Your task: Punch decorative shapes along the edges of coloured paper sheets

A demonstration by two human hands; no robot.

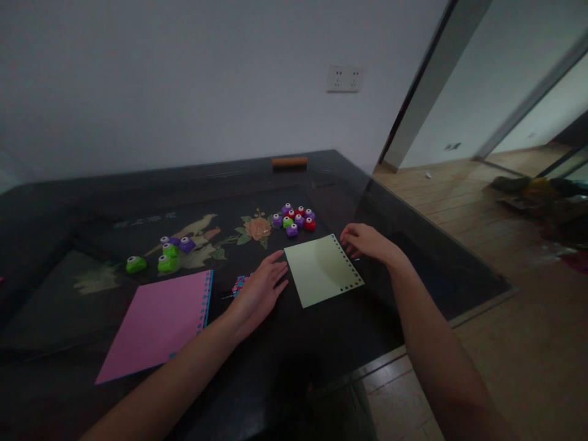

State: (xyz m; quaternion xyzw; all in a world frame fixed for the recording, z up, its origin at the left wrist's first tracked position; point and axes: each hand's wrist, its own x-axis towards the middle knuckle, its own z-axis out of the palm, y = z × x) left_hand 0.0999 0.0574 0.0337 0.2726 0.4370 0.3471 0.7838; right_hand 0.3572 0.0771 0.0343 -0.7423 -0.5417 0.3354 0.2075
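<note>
A pale yellow-green sheet [321,269] with dark dots along two edges lies on the dark table [349,331]. My left hand [264,285] is at its left edge, fingers apart, holding nothing. At its upper right edge is my right hand [362,240], fingers curled but apart, with nothing seen in them. Under and beside my left hand a small pink-and-blue patterned thing [239,283] shows in part. A larger pink sheet [160,321] with blue dots lies to the left, partly behind my left forearm.
Several purple, red and green eye-topped pieces [298,222] sit beyond the yellow-green sheet. More green and purple ones [168,263] stand behind the pink sheet. A brown cylinder [289,162] lies near the table's back edge, by the wall [206,79].
</note>
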